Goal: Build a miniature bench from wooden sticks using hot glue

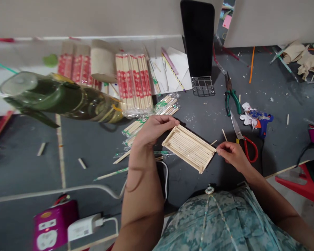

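A shallow rectangular tray made of wooden sticks (189, 148) is held slightly tilted above the dark table, its slatted floor facing up. My left hand (157, 129) pinches its far left corner between thumb and fingers. At the right corner, the fingertips of my right hand (230, 153) are closed on the frame. Behind my left wrist lie chopsticks in clear and green wrappers (164, 104), partly hidden by the arm. Scissors with red and yellow handles (242, 137) rest just beyond my right hand.
Green-handled pliers (231, 96) and a blue glue gun (264, 123) lie at the right. A phone (199, 38) stands in a wire holder at the back. To the left are a large green bottle (65, 97), red-and-white chopstick packs (133, 80), a white cable (94, 187) and a purple power box (54, 226).
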The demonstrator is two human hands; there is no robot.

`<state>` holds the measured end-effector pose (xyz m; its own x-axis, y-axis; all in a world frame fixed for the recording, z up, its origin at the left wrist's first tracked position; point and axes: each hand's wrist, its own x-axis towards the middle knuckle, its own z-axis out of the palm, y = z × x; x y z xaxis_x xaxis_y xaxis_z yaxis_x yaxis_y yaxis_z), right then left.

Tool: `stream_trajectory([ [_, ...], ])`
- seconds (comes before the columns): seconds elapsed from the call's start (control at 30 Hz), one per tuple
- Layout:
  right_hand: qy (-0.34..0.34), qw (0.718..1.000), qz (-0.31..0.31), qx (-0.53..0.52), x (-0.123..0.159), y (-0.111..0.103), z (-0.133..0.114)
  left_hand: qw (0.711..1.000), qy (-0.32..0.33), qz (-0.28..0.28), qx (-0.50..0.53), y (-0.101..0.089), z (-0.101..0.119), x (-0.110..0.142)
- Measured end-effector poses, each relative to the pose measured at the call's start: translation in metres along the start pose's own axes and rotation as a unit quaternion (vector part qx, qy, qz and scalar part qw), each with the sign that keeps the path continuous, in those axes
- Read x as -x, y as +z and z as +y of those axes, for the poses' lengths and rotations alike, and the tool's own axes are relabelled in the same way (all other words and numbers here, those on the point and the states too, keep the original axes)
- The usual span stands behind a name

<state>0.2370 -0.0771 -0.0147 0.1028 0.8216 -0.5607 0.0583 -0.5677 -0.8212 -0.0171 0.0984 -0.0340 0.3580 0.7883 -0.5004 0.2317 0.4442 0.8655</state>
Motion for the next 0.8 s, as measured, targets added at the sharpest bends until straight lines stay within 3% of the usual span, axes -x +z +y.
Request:
stream_trajectory([
  [0.8, -0.024, 1.000, 0.006, 0.014, -0.0004, 0.0007, -0.0012, 1.000, 0.004, 0.008, -0.029, 0.0011, 0.0036, 0.0005],
])
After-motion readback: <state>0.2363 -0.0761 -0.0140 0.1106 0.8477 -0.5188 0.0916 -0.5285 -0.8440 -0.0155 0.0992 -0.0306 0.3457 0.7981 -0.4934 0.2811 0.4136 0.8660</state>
